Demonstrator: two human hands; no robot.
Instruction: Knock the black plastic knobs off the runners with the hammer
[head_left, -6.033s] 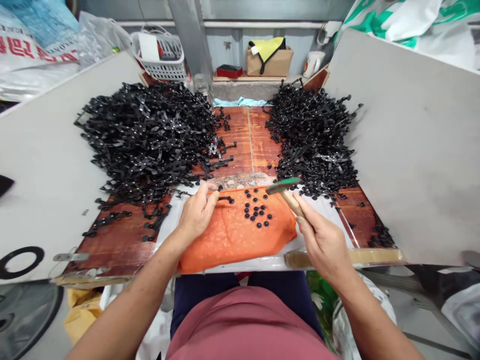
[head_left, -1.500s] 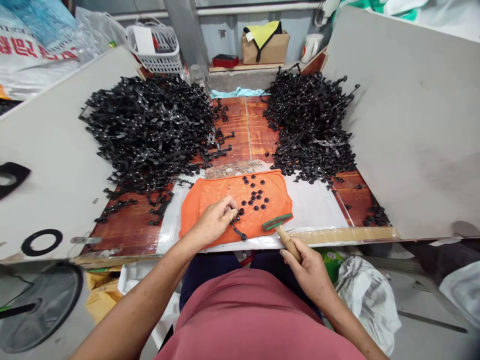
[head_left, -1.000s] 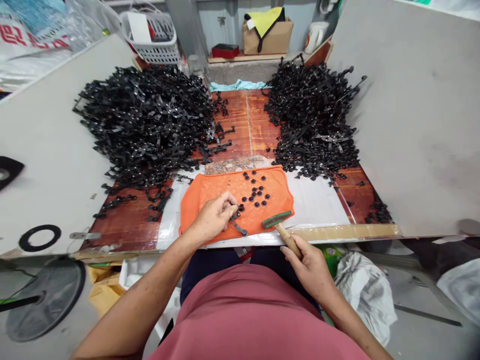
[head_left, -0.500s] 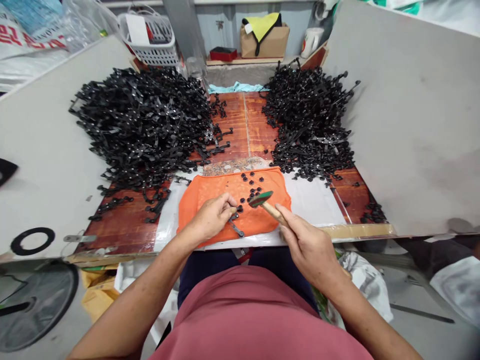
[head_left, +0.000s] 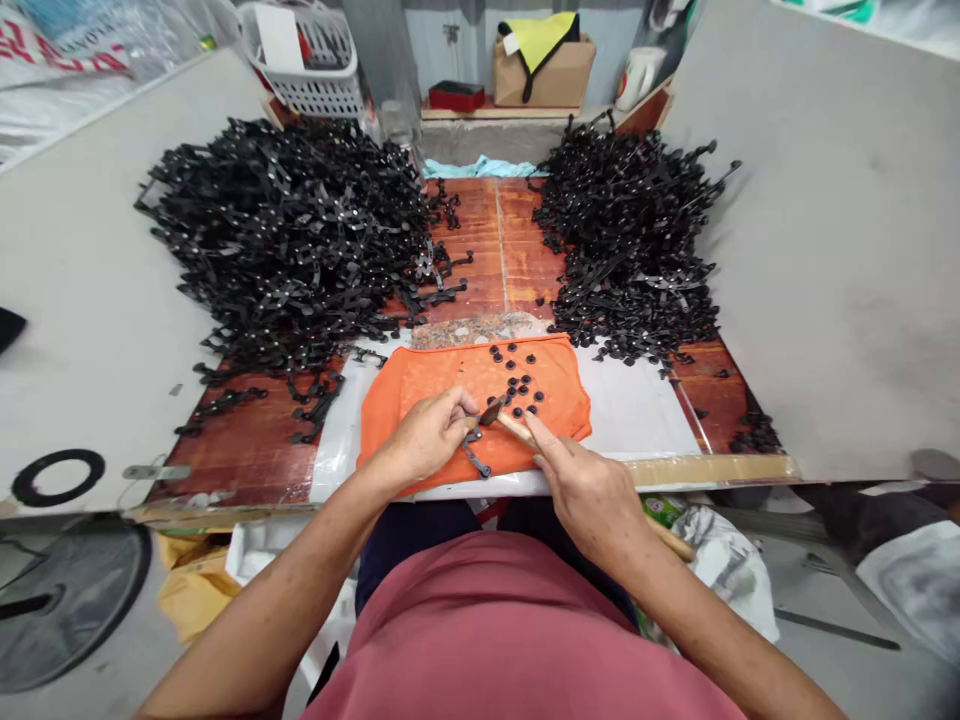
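My right hand [head_left: 585,485] is wrapped round the wooden handle of a hammer [head_left: 514,427]. The hammer's head is lowered right beside my left fingertips, touching or nearly touching what they pinch. My left hand [head_left: 427,435] is closed on a small black linked part [head_left: 475,458], whose jointed end sticks out below the fingers; its upper end is hidden by fingers and hammer. Both hands are over an orange cloth [head_left: 420,372]. On the cloth, several small black round caps [head_left: 523,390] lie scattered just beyond the hammer.
A large heap of black linked parts [head_left: 292,240] rises at the left, another heap [head_left: 630,250] at the right. Pale side panels [head_left: 825,250] flank the wooden table [head_left: 472,235]. At the back are a white basket [head_left: 319,85], a cardboard box [head_left: 555,75] and a mug [head_left: 637,78].
The hammer has come down and leftward, its head turning from showing its green side to resting by my left fingers. My left hand keeps its pinch on the linked part. The view has shifted slightly.
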